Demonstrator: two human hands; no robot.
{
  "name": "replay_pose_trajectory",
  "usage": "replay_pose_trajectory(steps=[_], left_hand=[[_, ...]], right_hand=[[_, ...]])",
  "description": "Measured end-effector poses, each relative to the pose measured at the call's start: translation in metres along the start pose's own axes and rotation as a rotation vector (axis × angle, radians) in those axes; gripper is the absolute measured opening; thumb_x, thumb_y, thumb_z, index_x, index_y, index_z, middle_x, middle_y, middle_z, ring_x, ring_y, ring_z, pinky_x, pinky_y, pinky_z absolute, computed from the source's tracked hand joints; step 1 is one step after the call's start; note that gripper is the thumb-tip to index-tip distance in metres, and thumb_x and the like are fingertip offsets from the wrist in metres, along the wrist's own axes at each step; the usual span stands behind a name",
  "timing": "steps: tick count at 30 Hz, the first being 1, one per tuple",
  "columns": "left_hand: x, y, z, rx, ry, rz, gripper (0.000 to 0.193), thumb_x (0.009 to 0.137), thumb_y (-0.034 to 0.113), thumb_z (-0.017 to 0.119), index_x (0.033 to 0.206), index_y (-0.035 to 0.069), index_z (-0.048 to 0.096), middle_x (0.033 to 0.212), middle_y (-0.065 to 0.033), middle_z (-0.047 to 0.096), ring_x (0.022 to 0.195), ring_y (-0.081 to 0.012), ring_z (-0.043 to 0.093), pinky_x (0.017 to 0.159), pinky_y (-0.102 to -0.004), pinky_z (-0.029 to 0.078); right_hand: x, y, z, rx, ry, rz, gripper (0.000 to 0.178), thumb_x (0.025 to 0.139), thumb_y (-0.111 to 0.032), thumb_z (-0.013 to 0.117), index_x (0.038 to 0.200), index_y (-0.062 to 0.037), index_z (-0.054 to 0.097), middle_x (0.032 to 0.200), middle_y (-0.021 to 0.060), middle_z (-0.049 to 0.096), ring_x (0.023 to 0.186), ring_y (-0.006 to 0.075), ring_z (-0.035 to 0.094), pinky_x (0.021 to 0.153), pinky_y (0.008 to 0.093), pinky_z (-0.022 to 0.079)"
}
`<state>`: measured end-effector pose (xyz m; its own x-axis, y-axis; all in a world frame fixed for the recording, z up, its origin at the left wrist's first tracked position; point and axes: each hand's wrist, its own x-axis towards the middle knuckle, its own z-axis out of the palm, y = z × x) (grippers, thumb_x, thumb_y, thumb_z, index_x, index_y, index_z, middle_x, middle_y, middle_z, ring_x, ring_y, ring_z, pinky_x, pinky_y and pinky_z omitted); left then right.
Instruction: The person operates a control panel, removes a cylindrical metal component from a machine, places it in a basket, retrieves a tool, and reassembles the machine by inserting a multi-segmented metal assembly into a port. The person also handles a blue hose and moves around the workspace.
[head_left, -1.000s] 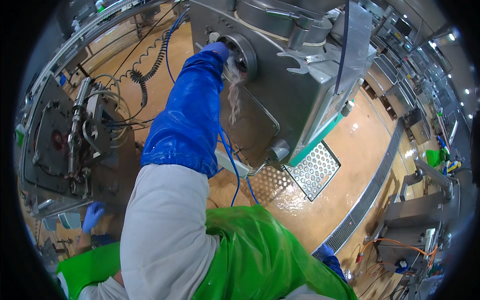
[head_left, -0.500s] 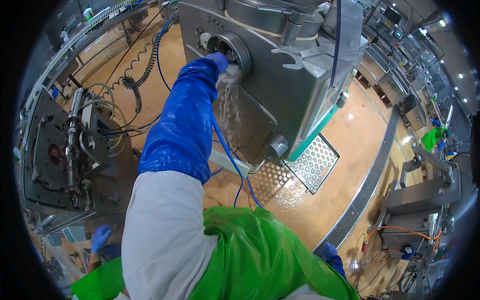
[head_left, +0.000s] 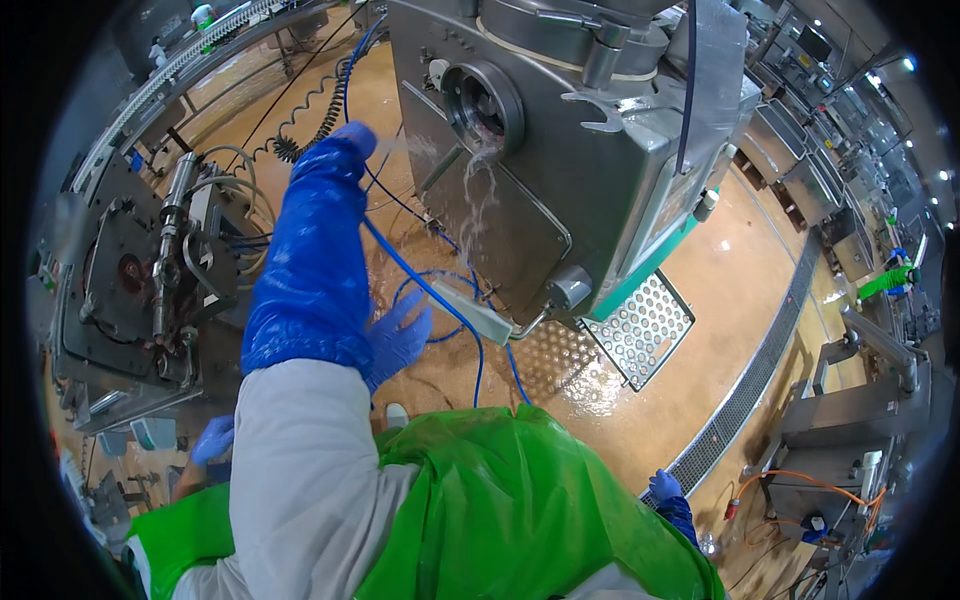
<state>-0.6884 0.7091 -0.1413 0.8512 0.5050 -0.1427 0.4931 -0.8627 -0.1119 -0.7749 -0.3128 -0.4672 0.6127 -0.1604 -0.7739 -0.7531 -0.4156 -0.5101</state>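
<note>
My left hand (head_left: pixel 352 140), in a blue glove below a wet blue sleeve cover, is raised left of a steel machine's round outlet (head_left: pixel 483 106). Motion smears its fingers. Water drops fly beside it, and a thin stream (head_left: pixel 478 190) runs from the outlet down the machine front. My right hand (head_left: pixel 664 486), also blue-gloved, hangs low at the right above the floor drain; its small fingers look loosely apart, with nothing visible in them. Another blue-gloved hand (head_left: pixel 402 342), fingers spread, shows partly behind my left sleeve; its arm is hidden.
A big flat spanner (head_left: pixel 597 112) is on the machine front. Blue hoses (head_left: pixel 430 268) loop over the wet floor near a pale lever bar (head_left: pixel 475 313). A perforated step (head_left: pixel 643 330) juts out. At the lower left is a co-worker's gloved hand (head_left: pixel 213 440); a steel unit (head_left: pixel 125 270) stands above it.
My left hand has left the outlet and swung left, flinging water. The stream has thinned. The spread-fingered hand has come into view beside my sleeve.
</note>
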Motion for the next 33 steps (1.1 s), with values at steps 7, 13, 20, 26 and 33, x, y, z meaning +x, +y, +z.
replay_pose_trajectory(steps=[7,13,20,26,33], left_hand=[[-0.087,-0.122,0.119,0.427,-0.263,0.013,0.029,0.089,0.014,0.052,0.107,0.006,0.074,0.115,-0.0176,0.068,0.106,-0.0353,0.066,0.090,-0.0411,0.054],[-0.188,-0.095,0.130,0.025,-0.144,-0.329,0.033,0.091,0.017,0.050,0.115,0.006,0.070,0.123,-0.0151,0.066,0.112,-0.0331,0.064,0.095,-0.0432,0.051],[-0.306,0.009,0.119,-0.309,0.030,-0.982,0.064,0.090,0.027,0.054,0.149,0.013,0.033,0.141,-0.0295,0.046,0.132,-0.0450,0.044,0.108,-0.0480,0.040],[-0.393,0.103,0.176,-0.299,0.468,-0.616,0.066,0.084,0.018,0.062,0.144,0.007,0.038,0.140,-0.0296,0.043,0.128,-0.0474,0.044,0.109,-0.0479,0.039],[-0.497,0.250,0.290,-0.712,0.242,-0.272,0.053,0.087,0.019,0.062,0.136,0.005,0.049,0.136,-0.0264,0.049,0.127,-0.0425,0.048,0.107,-0.0469,0.041]], right_hand=[[0.082,-0.025,-0.009,-0.262,-0.249,0.078,0.041,0.096,-0.045,0.047,0.121,-0.0125,0.050,0.117,0.0089,0.063,0.090,0.0259,0.059,0.068,0.0474,0.045],[0.155,-0.076,-0.031,-0.238,-0.458,0.016,0.034,0.095,-0.044,0.048,0.114,-0.0159,0.052,0.113,0.0086,0.062,0.082,0.0231,0.054,0.066,0.0465,0.042],[0.201,-0.152,-0.019,-0.386,-0.275,-0.074,0.045,0.096,-0.046,0.050,0.125,-0.0121,0.051,0.120,0.0115,0.063,0.096,0.0285,0.060,0.074,0.0519,0.046],[0.217,-0.190,0.014,-0.497,-0.374,-0.044,0.050,0.097,-0.049,0.050,0.131,-0.0119,0.049,0.127,0.0124,0.062,0.104,0.0299,0.061,0.077,0.0519,0.048],[0.204,-0.229,0.084,-0.678,-0.445,-0.174,0.039,0.096,-0.048,0.051,0.116,-0.0153,0.058,0.103,0.0049,0.067,0.089,0.0212,0.061,0.071,0.0446,0.046]])
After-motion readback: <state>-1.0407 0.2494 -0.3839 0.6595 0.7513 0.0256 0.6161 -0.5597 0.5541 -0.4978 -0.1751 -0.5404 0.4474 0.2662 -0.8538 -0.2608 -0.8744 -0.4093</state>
